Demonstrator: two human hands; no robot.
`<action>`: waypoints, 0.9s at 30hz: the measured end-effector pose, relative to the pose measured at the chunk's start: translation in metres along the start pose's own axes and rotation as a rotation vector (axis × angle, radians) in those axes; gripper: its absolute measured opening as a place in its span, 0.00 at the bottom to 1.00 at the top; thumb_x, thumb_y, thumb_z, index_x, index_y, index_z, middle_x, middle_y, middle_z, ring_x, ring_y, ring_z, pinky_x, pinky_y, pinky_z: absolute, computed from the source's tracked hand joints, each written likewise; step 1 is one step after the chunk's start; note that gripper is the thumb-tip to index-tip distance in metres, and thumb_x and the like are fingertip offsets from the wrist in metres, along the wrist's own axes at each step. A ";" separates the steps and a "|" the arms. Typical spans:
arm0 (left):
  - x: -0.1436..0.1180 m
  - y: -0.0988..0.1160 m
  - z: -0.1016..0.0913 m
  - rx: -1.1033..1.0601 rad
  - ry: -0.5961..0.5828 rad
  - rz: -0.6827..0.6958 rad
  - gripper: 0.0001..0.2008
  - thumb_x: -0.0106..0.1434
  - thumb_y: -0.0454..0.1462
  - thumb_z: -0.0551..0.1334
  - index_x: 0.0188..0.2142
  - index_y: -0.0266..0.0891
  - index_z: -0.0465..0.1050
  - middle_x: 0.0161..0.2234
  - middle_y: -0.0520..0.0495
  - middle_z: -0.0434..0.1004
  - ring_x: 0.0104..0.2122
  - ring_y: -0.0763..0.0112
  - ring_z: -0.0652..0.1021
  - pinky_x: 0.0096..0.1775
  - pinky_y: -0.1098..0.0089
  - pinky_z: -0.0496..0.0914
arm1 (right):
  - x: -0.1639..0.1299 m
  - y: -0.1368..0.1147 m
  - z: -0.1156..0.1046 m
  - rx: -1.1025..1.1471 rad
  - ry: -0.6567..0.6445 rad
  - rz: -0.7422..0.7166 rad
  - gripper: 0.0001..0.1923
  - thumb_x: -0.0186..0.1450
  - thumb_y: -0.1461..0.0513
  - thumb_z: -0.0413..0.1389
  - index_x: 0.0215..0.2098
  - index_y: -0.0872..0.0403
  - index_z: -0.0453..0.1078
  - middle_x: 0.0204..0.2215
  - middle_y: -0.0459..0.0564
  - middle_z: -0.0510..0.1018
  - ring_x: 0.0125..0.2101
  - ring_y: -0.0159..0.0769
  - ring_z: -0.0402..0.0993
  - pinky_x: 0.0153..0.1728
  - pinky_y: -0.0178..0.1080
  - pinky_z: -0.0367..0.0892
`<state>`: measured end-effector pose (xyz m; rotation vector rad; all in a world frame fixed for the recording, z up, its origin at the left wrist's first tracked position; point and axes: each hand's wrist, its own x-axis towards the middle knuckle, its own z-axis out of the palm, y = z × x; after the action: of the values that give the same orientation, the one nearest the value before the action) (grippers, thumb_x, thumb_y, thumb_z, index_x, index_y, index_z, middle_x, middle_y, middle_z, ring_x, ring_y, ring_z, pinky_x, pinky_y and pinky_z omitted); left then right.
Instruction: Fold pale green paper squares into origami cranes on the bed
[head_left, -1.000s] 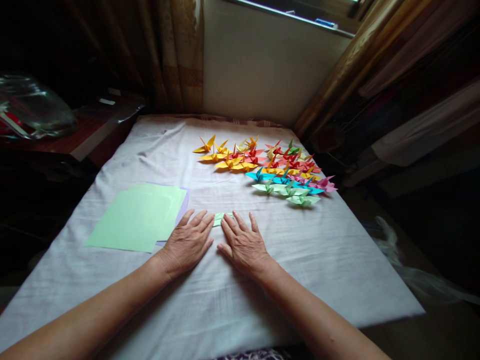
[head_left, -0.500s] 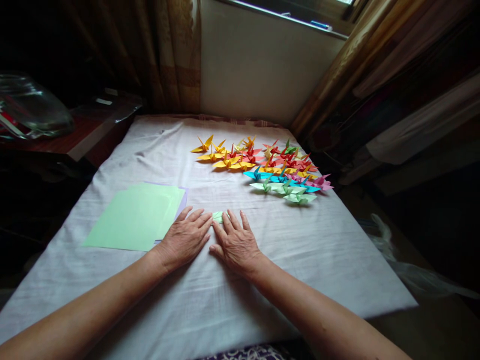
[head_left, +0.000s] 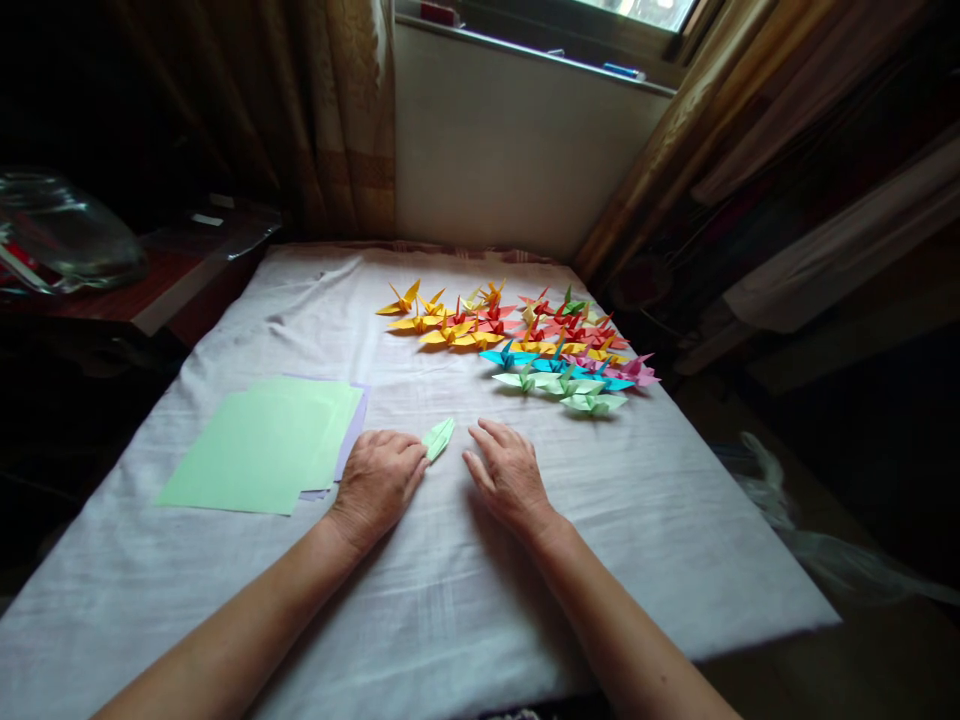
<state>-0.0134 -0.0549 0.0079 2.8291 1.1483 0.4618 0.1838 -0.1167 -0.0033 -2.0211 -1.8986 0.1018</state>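
Two bare hands are laid on a white cloth-covered table (head_left: 420, 620), near its middle. A small, narrow, folded piece of pale green paper (head_left: 439, 437) is pinched at its near end by the fingertips of the left hand (head_left: 379, 483), whose fingers are curled and closed on it; the far end of the paper is seen tilted up and to the right, just off the cloth. The right hand (head_left: 508, 473) is held just to the right of the folded paper, apart from it, with its fingers loosely spread and slightly bent, nothing being gripped.

To the left of the left hand, a loose stack of flat pale green paper squares (head_left: 264, 443) is laid on the cloth, with a pale lilac sheet (head_left: 355, 428) showing at its right edge. Farther off and to the right, a cluster of folded paper cranes (head_left: 517, 345) is set out in rows: yellow and orange at the far left, red and pink in the middle, blue and pale green at the near side.

At the far left, beyond the table's edge, a clear plastic bag (head_left: 64, 235) is seen on a dark wooden surface. Brown patterned curtains (head_left: 352, 110) are hung on either side of a pale wall below a window.
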 end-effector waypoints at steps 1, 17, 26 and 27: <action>0.004 0.002 0.000 0.002 -0.019 -0.016 0.08 0.68 0.38 0.59 0.38 0.41 0.78 0.39 0.44 0.82 0.41 0.56 0.78 0.45 0.56 0.67 | 0.004 0.000 0.001 0.035 0.015 0.018 0.18 0.70 0.58 0.52 0.55 0.53 0.73 0.56 0.56 0.75 0.56 0.44 0.70 0.57 0.46 0.62; 0.014 0.005 0.016 -0.146 0.002 -0.205 0.11 0.65 0.41 0.65 0.47 0.42 0.74 0.38 0.48 0.81 0.41 0.59 0.77 0.44 0.61 0.66 | 0.027 -0.015 0.009 0.209 -0.021 0.140 0.07 0.62 0.61 0.60 0.39 0.51 0.77 0.36 0.49 0.80 0.40 0.40 0.74 0.44 0.39 0.65; 0.015 0.005 0.019 -0.321 0.024 -0.255 0.08 0.65 0.39 0.65 0.43 0.43 0.74 0.41 0.49 0.81 0.42 0.62 0.78 0.46 0.61 0.67 | 0.032 -0.020 0.004 0.209 -0.081 0.217 0.06 0.60 0.60 0.61 0.36 0.51 0.75 0.35 0.49 0.79 0.37 0.39 0.73 0.40 0.39 0.64; 0.015 0.005 0.019 -0.336 0.024 -0.266 0.07 0.64 0.38 0.65 0.42 0.43 0.74 0.40 0.49 0.81 0.42 0.62 0.78 0.46 0.61 0.67 | 0.033 -0.021 0.003 0.206 -0.085 0.221 0.07 0.60 0.60 0.61 0.37 0.51 0.75 0.35 0.49 0.79 0.38 0.40 0.73 0.40 0.39 0.64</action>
<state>0.0061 -0.0470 -0.0060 2.3545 1.2884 0.6036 0.1662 -0.0835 0.0061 -2.1036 -1.6296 0.4284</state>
